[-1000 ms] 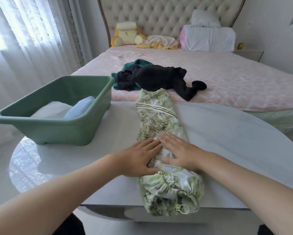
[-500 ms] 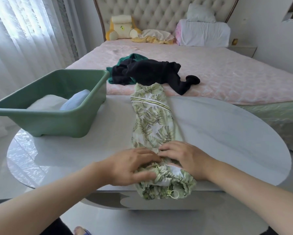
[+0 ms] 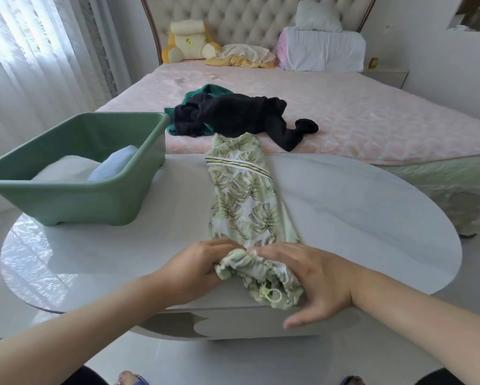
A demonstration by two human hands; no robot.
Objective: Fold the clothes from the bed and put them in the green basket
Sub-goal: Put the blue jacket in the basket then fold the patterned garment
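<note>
The green leaf-print fabric garment (image 3: pixel 243 207), its gathered end gripped by left hand (image 3: pixel 197 270) and right hand (image 3: pixel 316 282), likely wanted folding forward squarely.

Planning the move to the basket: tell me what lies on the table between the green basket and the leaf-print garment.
Nothing: the head view shows only bare table between the green basket and the leaf-print garment.

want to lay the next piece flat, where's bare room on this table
The widest bare patch is the table right of the leaf-print garment, out to its curved rim. A narrower strip lies between the green basket and the garment. Crowded: the near edge, where left hand and right hand grip the garment's gathered end.
</note>
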